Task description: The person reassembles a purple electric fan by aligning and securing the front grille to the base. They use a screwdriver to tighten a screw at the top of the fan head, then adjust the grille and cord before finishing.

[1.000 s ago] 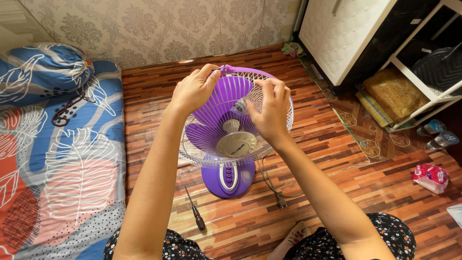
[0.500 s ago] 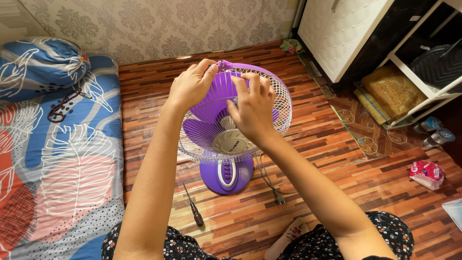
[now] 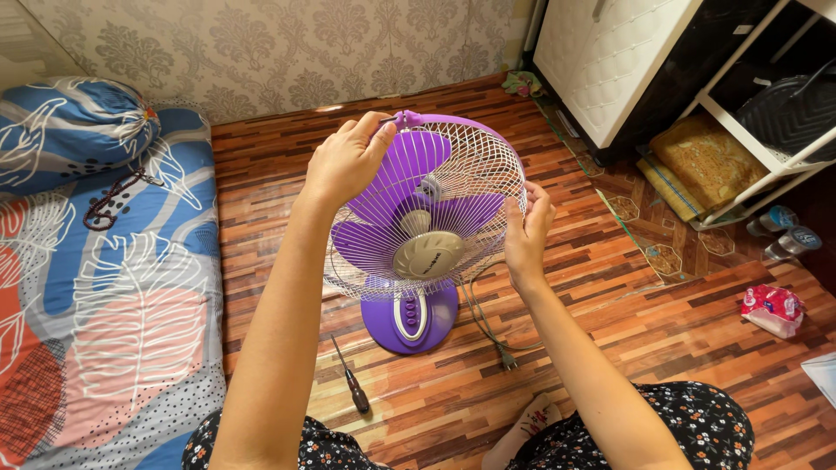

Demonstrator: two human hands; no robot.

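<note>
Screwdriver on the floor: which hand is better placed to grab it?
Left, probably. The screwdriver lies beside the left forearm; the left hand pinches the grille top, the right hand its far edge.

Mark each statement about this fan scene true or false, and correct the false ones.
1. The left hand grips the top rim of the purple table fan with the white wire grille. True.
2. The right hand rests on the fan's centre cap. False: it holds the grille's right edge.
3. A dark-handled screwdriver lies on the wooden floor. True.
4. The fan's plug sits in a wall socket. False: it lies loose on the floor.
</note>
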